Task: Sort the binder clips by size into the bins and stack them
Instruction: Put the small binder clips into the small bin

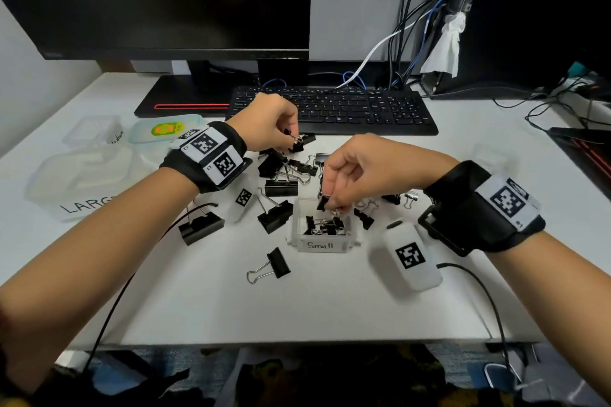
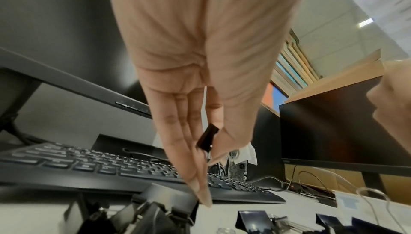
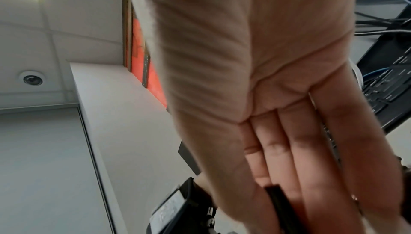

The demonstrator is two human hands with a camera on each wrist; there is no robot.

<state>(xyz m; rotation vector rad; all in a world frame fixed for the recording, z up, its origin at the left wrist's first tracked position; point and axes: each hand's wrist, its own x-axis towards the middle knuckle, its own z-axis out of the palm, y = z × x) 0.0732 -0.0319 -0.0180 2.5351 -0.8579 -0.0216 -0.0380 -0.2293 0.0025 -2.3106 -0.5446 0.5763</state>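
At frame centre, the right hand (image 1: pixel 360 172) pinches a small clip (image 1: pixel 323 202) over the Small bin (image 1: pixel 322 243); the left hand (image 1: pixel 267 124) pinches another clip (image 1: pixel 296 144) above the desk's (image 1: pixel 297 307) pile.

- "Small" is handwritten in black on a white label on the front wall of the small clear plastic bin (image 1: pixel 322 244) holding black binder clips.
- "LARG", cut off by the left forearm, stands in black capitals on the large translucent plastic bin (image 1: pixel 79 182).
- A handwritten word, seemingly "Medium", stands on the clear plastic bin at the back left (image 1: pixel 94 130); barely legible.
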